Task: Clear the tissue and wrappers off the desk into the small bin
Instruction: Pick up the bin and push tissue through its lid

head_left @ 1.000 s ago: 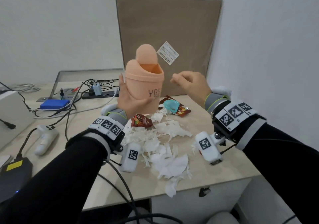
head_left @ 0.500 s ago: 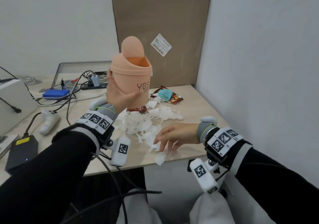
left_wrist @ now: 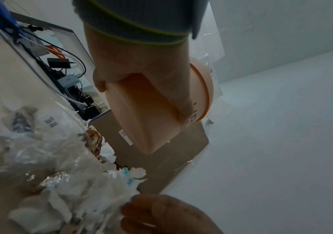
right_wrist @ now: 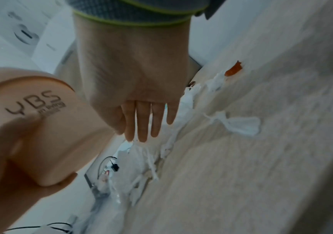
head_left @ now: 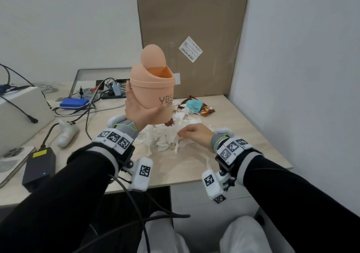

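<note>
My left hand (head_left: 140, 112) grips the small peach bin (head_left: 153, 94) round its lower body and holds it upright above the desk (head_left: 243, 135), its swing lid tipped open. From the left wrist view the bin (left_wrist: 147, 114) shows from below, under my left hand (left_wrist: 141, 63). Torn white tissue (head_left: 163, 139) lies heaped under and in front of the bin. My right hand (head_left: 194, 133) lies palm down on the pile's right side. Its fingers (right_wrist: 141, 123) are straight and together, touching tissue (right_wrist: 241, 125). Brown, red and teal wrappers (head_left: 196, 106) lie behind the pile.
A tall cardboard box (head_left: 191, 38) stands against the wall behind the desk; the right wall is close. To the left lie cables and a power strip (head_left: 109, 94), a blue box (head_left: 74, 103), a white controller (head_left: 67, 133) and a black power brick (head_left: 39, 167).
My right hand came down from beside the bin's mouth to the tissue at the desk's front edge, then slid further onto the pile. The left hand keeps the bin raised.
</note>
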